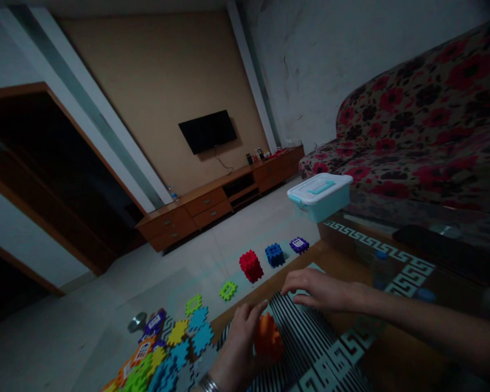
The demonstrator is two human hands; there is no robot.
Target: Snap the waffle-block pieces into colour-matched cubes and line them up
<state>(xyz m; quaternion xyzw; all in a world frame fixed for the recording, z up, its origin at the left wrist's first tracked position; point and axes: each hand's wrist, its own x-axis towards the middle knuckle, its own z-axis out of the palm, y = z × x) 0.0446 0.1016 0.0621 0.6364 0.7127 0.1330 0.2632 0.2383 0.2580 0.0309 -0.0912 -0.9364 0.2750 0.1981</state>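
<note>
Many blocks (203, 338), patterned table (416, 269), floral sofa (416, 128)

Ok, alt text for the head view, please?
Left hand holds an orange block over the table; the right hand, apparently empty, is nearby. Loose coloured tiles lie to the left; a red block and blue block stand beyond.

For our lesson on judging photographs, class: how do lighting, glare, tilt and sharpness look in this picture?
Head view: dim overall, the doorway nearly black; head view: no strong glare stands out, and the television screen is dark; head view: the room leans, so the cabinet slopes; head view: the orange block at the left hand looks soft, its fine detail hard to read.
</note>
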